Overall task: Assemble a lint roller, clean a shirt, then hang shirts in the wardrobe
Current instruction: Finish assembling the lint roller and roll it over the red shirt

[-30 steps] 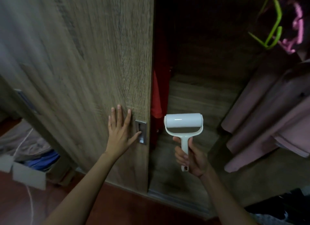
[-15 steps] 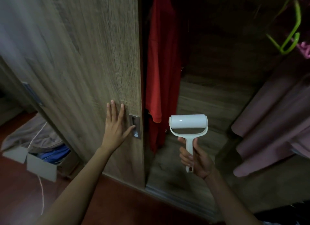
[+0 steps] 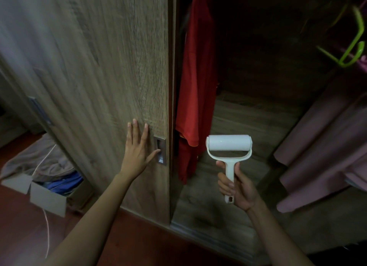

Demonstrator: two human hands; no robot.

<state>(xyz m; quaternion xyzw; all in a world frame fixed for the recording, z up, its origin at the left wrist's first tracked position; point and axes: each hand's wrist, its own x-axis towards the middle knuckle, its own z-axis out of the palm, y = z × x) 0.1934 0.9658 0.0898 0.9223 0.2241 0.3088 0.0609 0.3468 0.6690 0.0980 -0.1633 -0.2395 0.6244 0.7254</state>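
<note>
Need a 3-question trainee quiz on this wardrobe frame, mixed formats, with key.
1. True or false: the left hand holds the roller.
2. The shirt hanging just right of the door edge is: A) red B) blue C) white.
3. Fill in: the left hand's straight fingers lie flat on the ____.

Key: 1 false, the right hand grips it; 2 A; 3 door.

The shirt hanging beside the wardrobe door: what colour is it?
The shirt is red, clearest in the head view.
</note>
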